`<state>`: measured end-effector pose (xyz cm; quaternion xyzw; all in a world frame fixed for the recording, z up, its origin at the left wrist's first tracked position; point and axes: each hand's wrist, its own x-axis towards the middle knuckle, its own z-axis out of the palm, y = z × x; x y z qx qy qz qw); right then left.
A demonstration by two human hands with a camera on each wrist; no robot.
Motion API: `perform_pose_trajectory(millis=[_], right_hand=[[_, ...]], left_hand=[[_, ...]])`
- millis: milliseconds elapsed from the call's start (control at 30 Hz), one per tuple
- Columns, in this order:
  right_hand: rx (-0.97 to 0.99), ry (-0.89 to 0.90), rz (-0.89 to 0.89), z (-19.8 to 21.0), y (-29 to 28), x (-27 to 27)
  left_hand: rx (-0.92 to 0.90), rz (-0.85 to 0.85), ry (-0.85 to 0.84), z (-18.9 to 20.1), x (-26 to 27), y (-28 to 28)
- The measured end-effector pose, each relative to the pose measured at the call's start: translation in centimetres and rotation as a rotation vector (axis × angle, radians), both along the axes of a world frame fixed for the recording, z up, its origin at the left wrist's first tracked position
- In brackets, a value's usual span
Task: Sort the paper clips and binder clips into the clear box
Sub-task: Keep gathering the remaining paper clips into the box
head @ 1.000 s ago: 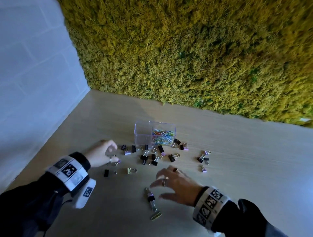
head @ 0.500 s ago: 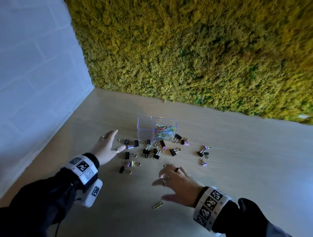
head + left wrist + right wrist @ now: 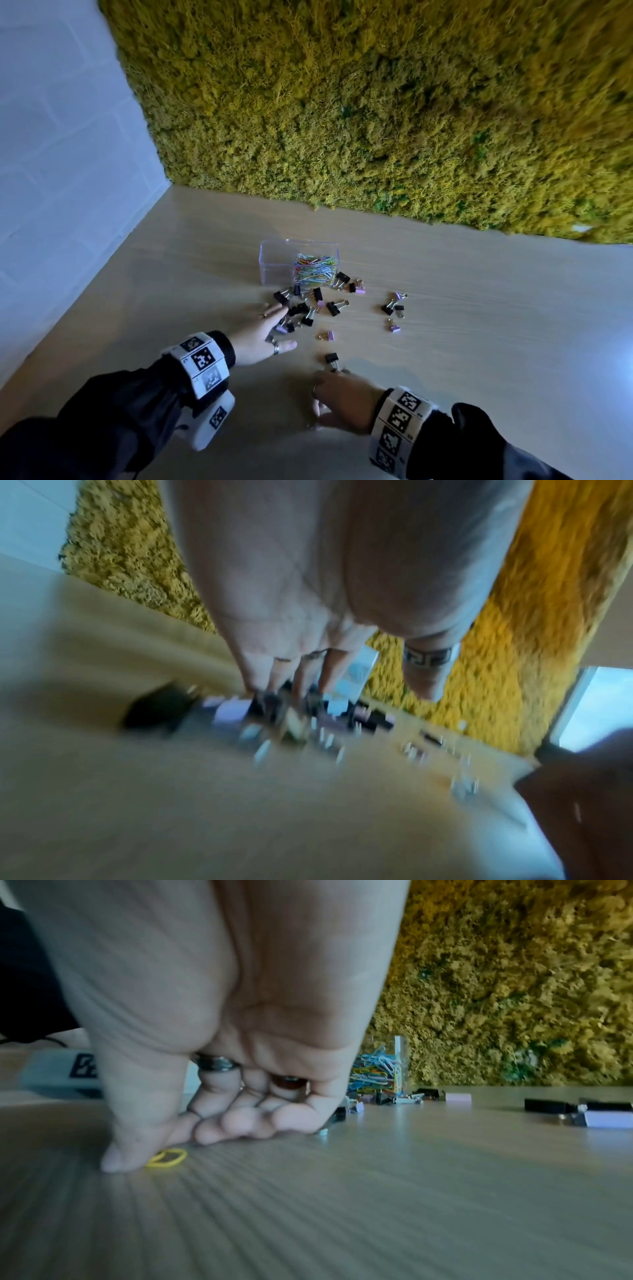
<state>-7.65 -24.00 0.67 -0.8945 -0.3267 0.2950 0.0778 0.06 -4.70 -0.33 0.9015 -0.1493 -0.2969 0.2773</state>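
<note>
The clear box (image 3: 274, 263) stands on the wooden table, with coloured paper clips (image 3: 315, 269) in its right half. Several black and purple binder clips (image 3: 305, 308) lie scattered in front of it. My left hand (image 3: 270, 325) lies flat among them, fingers (image 3: 260, 674) straight and touching the clips. My right hand (image 3: 329, 401) is curled down on the table nearer me. Its thumb and fingertips pinch a yellow paper clip (image 3: 166, 1157) lying flat on the wood. A black binder clip (image 3: 331, 358) sits just beyond its knuckles.
A yellow-green moss wall (image 3: 376, 102) rises right behind the box, and a white brick wall (image 3: 68, 171) closes the left side. A few more binder clips (image 3: 392, 306) lie to the right. Bare tabletop (image 3: 496, 342) stretches further right.
My left hand has swept right with straight fingers into the binder clips, bunching them nearer the box. My right hand has drawn back and come down on the yellow paper clip.
</note>
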Motion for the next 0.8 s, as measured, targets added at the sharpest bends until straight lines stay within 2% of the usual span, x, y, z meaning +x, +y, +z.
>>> perform_pose_trajectory(millis=[67, 133, 200, 233, 267, 333, 367, 433, 533, 667, 733, 800], right_hand=[[-0.035, -0.008, 0.016, 0.4, -0.1, -0.1], [-0.019, 0.015, 0.010, 1.1, 0.0, 0.2], [0.050, 0.019, -0.053, 2.4, 0.0, 1.5], [0.089, -0.008, -0.117, 3.4, 0.0, 2.6], [0.143, -0.109, -0.201, 4.3, -0.1, 4.3], [0.333, -0.398, -0.336, 5.9, -0.3, 8.0], [0.399, -0.436, -0.390, 6.5, -0.4, 9.7], [0.400, -0.376, -0.450, 7.1, -0.5, 12.5], [0.407, -0.375, -0.523, 7.6, -1.3, 14.8], [0.622, -0.431, -0.902, 6.8, -5.7, 14.9], [0.530, -0.359, -1.045, 4.6, -8.9, 13.9], [0.292, -0.190, -1.129, 1.8, -11.1, 11.8]], left_hand=[[-0.114, 0.094, -0.125, 1.5, 0.5, 0.3], [-0.183, 0.159, -0.401, 3.1, 1.6, 0.7], [-0.191, 0.188, -0.645, 4.2, 3.4, 1.1], [-0.166, 0.189, -0.706, 4.6, 4.5, 1.1], [-0.129, 0.183, -0.721, 4.8, 5.6, 1.0], [-0.058, 0.154, -0.640, 4.9, 7.6, 0.5], [-0.026, 0.132, -0.580, 4.7, 8.3, 0.1], [0.029, 0.083, -0.504, 4.2, 9.2, -0.7], [0.085, 0.059, -0.493, 3.7, 9.6, -1.6], [0.074, 0.064, -0.529, 3.7, 9.8, -2.1], [0.053, 0.073, -0.541, 3.9, 9.7, -2.1], [0.029, 0.090, -0.544, 3.9, 9.7, -2.0]])
